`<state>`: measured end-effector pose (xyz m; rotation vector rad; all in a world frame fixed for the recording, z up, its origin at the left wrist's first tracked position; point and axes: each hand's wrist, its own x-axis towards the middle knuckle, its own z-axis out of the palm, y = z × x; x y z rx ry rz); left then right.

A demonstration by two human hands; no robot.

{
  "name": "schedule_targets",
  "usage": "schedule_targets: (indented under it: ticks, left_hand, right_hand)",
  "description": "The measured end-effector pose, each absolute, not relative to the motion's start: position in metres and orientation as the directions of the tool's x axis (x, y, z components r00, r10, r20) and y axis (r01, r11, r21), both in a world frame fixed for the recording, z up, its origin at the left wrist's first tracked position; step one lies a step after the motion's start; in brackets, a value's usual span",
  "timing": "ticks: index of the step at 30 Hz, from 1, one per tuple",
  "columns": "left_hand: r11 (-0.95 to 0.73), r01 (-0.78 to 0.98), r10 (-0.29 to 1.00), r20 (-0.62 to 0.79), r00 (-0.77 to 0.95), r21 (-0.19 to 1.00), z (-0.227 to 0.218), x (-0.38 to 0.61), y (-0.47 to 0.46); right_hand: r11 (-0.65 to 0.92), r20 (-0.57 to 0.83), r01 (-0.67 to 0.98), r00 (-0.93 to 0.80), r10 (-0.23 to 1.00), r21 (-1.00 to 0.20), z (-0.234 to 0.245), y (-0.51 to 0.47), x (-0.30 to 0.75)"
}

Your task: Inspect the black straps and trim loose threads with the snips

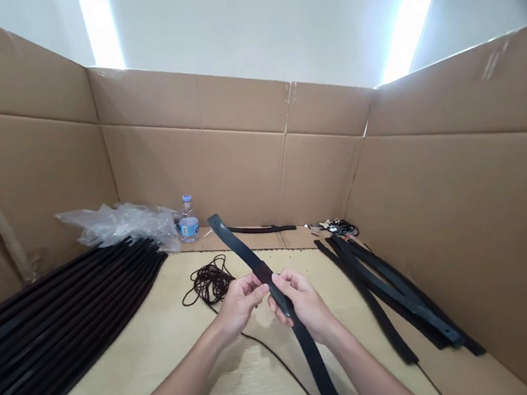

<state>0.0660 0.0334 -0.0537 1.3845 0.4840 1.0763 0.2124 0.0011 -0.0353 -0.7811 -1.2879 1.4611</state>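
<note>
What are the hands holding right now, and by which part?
The left hand and right hand hold a black strap partway along its length, its upper end free.

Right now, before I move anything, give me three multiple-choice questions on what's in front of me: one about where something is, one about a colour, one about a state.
1. Where is the water bottle?
A) In the right hand
B) Beside the crumpled plastic bag
C) On top of the coiled cord

2. What colour is the strip held by the left hand?
A) Black
B) White
C) Yellow

3. What state is the coiled cord in?
A) Wound on a spool
B) Tied around the strip
C) Lying loose on the table

Answers:
1. B, the bottle stands right next to the bag.
2. A, the strip shows black between the hands.
3. C, its loops lie in a loose heap.
</note>
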Motion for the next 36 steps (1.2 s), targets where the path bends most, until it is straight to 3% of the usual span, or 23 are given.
schedule_targets:
  ticks: [4, 9, 15, 19, 25, 31, 36]
  left_hand:
    - [-0.158, -0.271, 0.88, 0.26, 0.398, 0.949, -0.05, 0.064, 0.05]
    - [-0.001, -0.3, 0.894, 0.135, 0.426, 0.954, -0.06, 0.058, 0.08]
    - [0.142, -0.37, 0.911, 0.025, 0.412, 0.918, -0.09, 0.057, 0.106]
    - [0.184, -0.34, 0.89, -0.01, 0.456, 0.922, -0.102, 0.059, 0.109]
    - [0.182, -0.303, 0.886, -0.023, 0.463, 0.936, -0.097, 0.06, 0.1]
    - [0.138, -0.246, 0.904, -0.021, 0.427, 0.959, -0.091, 0.068, 0.079]
    - [-0.001, 0.023, 0.902, -0.009, 0.432, 1.0, -0.055, 0.035, 0.05]
  right_hand:
    - [-0.036, 0.028, -0.254, -0.246, 0.969, -0.967, -0.029, 0.017, 0.208]
    - [-0.059, -0.007, -0.238, -0.215, 0.977, -0.969, -0.037, 0.053, 0.203]
    - [-0.232, -0.126, -0.317, -0.321, 0.939, -0.92, -0.065, 0.088, 0.2]
    - [-0.234, -0.152, -0.309, -0.267, 0.952, -0.922, -0.075, 0.087, 0.198]
    - [-0.177, -0.141, -0.182, -0.192, 0.971, -0.967, -0.074, 0.073, 0.199]
    - [-0.12, -0.077, -0.178, -0.233, 0.969, -0.977, -0.069, 0.055, 0.205]
    - [-0.105, -0.063, -0.214, -0.195, 0.979, -0.971, -0.067, 0.042, 0.212]
